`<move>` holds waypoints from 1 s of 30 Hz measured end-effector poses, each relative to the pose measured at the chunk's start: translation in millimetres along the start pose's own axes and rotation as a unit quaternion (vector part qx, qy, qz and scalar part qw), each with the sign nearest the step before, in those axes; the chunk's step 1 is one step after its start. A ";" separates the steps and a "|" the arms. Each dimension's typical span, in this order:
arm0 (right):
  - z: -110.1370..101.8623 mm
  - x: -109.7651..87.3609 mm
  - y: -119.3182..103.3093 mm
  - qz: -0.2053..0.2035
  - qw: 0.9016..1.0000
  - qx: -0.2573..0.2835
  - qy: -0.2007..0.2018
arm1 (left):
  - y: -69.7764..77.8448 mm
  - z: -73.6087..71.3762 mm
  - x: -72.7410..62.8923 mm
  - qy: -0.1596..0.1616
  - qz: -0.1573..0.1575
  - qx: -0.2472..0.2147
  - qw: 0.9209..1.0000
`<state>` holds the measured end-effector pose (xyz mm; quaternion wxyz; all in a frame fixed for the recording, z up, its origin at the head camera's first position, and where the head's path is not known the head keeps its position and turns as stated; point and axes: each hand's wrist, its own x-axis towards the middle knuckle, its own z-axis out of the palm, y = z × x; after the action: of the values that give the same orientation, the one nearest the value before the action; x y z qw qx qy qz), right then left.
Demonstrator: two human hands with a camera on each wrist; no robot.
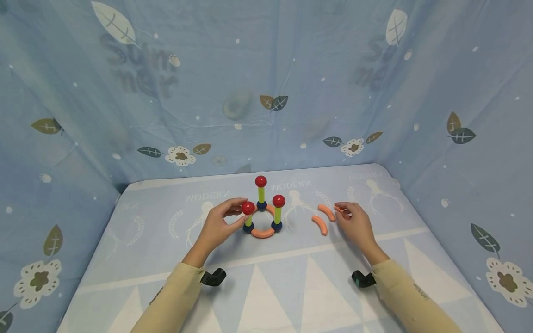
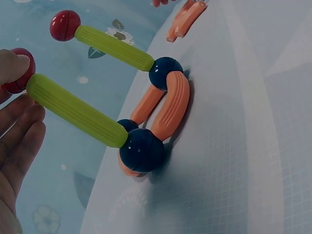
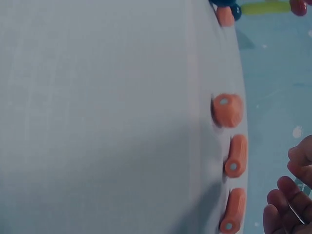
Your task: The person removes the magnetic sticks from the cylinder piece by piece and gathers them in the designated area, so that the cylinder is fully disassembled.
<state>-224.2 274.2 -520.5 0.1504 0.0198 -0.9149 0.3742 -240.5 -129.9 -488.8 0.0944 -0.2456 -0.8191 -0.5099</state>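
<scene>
A magnetic building-toy frame stands on the table: curved orange sticks (image 1: 263,233) join navy balls (image 2: 142,150) in a ring. Three upright lime-green sticks (image 2: 78,109) rise from it, each topped by a red ball. My left hand (image 1: 220,224) pinches the front-left red ball (image 1: 248,208) between thumb and fingers. To the right, my right hand (image 1: 356,225) hovers over loose curved orange sticks (image 1: 319,225) with its fingers loosely bent. The right wrist view shows nothing between them. Its fingers partly hide one loose orange stick (image 1: 338,209) in the head view.
A pale patterned cloth covers the table (image 1: 283,286). Behind and at the sides hang blue printed curtains (image 1: 266,92). Black camera mounts (image 1: 213,277) stick out from both wrists.
</scene>
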 end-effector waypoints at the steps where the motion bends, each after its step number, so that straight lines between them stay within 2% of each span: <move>1: 1.0 -1.1 -2.0 -0.003 1.000 -0.002 -0.003 | -0.4 0.0 -0.3 0.000 -0.003 -0.002 1.000; 6: 6.3 -6.9 -14.1 -0.026 1.000 -0.001 -0.016 | -2.7 0.3 -1.7 -0.002 -0.013 -0.010 1.000; 11: 12.3 -13.5 -24.7 -0.045 0.998 0.023 -0.030 | -8.6 1.2 -4.3 -0.005 -0.016 -0.014 1.000; 18: 25.3 -24.6 -37.3 -0.086 0.995 0.036 -0.040 | -20.2 6.3 -11.0 -0.006 -0.039 -0.003 0.999; 23: 35.4 -30.8 -48.0 -0.087 0.993 0.050 -0.067 | -27.6 11.2 -14.9 -0.003 -0.050 -0.006 0.999; 30: 50.4 -37.2 -63.3 -0.102 0.988 0.074 -0.084 | -35.9 17.1 -17.3 -0.003 -0.069 -0.010 0.998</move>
<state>-192.4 190.9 -522.3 0.1089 0.1556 -0.8871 0.4207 -241.8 -133.0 -532.0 0.0542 -0.1911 -0.8289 -0.5229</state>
